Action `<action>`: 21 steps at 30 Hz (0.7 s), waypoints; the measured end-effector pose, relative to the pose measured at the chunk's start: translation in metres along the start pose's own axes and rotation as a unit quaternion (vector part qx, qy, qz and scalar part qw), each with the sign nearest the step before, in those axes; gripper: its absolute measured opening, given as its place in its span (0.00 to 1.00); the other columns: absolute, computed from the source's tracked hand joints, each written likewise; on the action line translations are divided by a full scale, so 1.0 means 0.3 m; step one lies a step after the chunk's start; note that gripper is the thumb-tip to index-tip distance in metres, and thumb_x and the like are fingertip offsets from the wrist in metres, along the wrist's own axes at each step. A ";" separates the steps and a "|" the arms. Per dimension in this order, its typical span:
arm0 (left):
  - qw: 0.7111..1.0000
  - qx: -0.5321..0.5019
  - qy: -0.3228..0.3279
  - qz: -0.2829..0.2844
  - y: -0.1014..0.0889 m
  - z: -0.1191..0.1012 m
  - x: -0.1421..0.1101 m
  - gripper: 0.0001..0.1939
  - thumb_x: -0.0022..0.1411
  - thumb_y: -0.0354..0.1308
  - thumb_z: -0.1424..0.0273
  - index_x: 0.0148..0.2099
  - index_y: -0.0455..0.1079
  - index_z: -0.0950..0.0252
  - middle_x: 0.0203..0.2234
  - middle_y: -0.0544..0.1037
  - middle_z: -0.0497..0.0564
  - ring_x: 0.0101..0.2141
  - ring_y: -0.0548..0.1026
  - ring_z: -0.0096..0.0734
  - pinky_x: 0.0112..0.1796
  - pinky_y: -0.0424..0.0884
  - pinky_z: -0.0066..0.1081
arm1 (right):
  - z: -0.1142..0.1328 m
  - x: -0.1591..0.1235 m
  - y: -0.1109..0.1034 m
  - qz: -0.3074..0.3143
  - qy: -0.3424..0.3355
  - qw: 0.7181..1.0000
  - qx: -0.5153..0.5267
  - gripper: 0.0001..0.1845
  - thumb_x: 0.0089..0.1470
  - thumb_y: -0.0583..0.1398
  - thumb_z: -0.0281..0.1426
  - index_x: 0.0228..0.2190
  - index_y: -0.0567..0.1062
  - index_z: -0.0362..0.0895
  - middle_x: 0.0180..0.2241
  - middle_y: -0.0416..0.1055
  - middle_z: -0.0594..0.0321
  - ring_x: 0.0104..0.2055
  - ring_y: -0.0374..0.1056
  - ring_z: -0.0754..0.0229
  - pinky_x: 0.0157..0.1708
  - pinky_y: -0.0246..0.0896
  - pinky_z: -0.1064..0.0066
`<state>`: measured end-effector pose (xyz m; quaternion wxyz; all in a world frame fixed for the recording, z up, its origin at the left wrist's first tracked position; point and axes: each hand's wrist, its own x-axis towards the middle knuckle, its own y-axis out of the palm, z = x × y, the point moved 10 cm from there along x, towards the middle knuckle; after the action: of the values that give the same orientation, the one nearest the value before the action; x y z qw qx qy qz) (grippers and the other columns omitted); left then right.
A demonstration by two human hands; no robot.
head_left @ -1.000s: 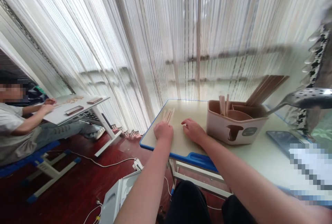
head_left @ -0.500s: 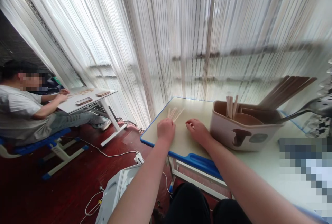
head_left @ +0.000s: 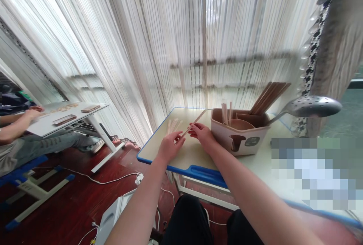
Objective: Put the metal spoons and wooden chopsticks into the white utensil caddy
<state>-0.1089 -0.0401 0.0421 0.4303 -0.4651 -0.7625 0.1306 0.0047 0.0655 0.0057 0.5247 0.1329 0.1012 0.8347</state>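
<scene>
My left hand (head_left: 169,146) rests on the pale table top (head_left: 195,150) with its fingers spread, touching the near ends of several light wooden sticks (head_left: 172,126) that lie in a loose fan. Just to its right, my right hand (head_left: 200,132) pinches one long wooden stick (head_left: 195,122) that slants up and to the right, its far end lifted off the table. Both hands are close together near the table's left part.
A beige organizer box (head_left: 241,133) right of my hands holds short sticks, long brown sticks (head_left: 269,95) and a metal slotted ladle (head_left: 309,107). String curtains hang behind. At left another person's arm (head_left: 14,127) rests on a small white table (head_left: 56,118). Cables and a white device lie on the red floor.
My right hand has taken one stick out of the pile and raised it. My left hand has opened over the remaining sticks. The view swung to the right.
</scene>
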 end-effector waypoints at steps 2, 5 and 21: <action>1.000 -0.001 0.018 0.003 0.000 -0.018 0.000 0.13 0.57 0.55 0.63 0.44 0.72 0.61 0.31 0.78 0.51 0.31 0.74 0.30 0.36 0.69 0.30 | 0.037 -0.013 0.011 0.010 -0.030 0.999 -0.022 0.12 0.45 0.62 0.37 0.31 0.74 0.42 0.29 0.74 0.60 0.28 0.69 0.64 0.28 0.63 0.72; 0.999 0.008 0.038 -0.005 -0.007 -0.030 0.003 0.11 0.59 0.53 0.63 0.37 0.74 0.61 0.32 0.77 0.51 0.32 0.73 0.29 0.37 0.69 0.29 | 0.089 -0.037 0.031 0.029 -0.084 0.994 -0.069 0.13 0.44 0.62 0.39 0.29 0.75 0.42 0.25 0.72 0.63 0.26 0.67 0.64 0.26 0.61 0.73; 0.983 -0.020 0.027 -0.182 -0.085 -0.192 0.145 0.07 0.54 0.54 0.66 0.30 0.72 0.63 0.24 0.76 0.48 0.28 0.73 0.31 0.35 0.69 0.31 | 0.655 -0.388 0.080 0.039 -0.439 0.843 -0.309 0.13 0.54 0.54 0.28 0.40 0.72 0.50 0.38 0.73 0.60 0.37 0.69 0.60 0.36 0.65 0.68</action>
<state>-0.0879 -0.0296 0.1151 0.4577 -0.3301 -0.8253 0.0221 0.0970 -0.0440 0.1853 0.4951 0.3204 -0.4083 0.6968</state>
